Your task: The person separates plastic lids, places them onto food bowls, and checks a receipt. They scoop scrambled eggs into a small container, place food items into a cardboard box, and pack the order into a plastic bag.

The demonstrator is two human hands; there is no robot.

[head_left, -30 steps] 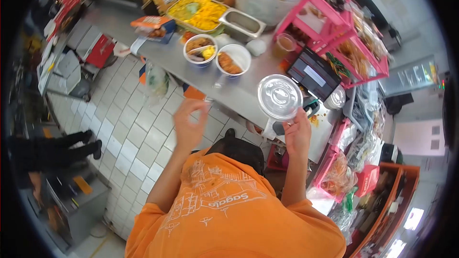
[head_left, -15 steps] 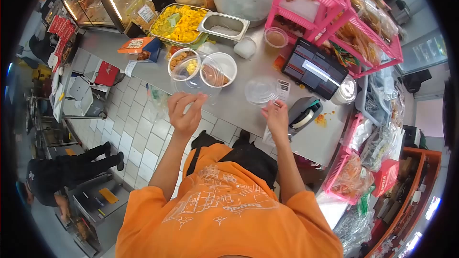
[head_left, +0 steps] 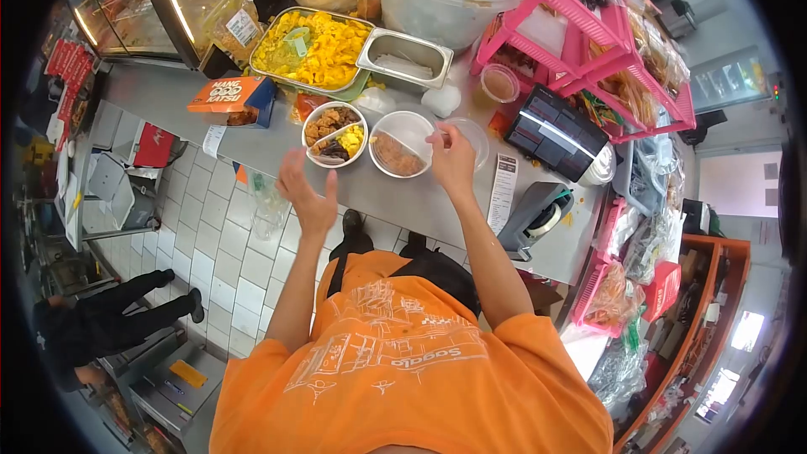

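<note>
This is the working kitchen of a food shop, one that packs meals to take away. A steel bench (head_left: 403, 208) carries a metal tray of yellow food (head_left: 315, 49), divided bowls (head_left: 334, 134) of portioned food and a branded cardboard food box (head_left: 231, 101). A dark tablet (head_left: 556, 132), a tape dispenser (head_left: 535, 217) and a long printed slip (head_left: 503, 192) share it, as at an order counter. Beyond one end stands a lit glass display case (head_left: 134, 4). Pink racks (head_left: 580, 50) hold bagged goods, the floor (head_left: 223, 240) is pale tile, and a person in dark clothes (head_left: 109, 319) stands at a metal worktop (head_left: 181, 382).
</note>
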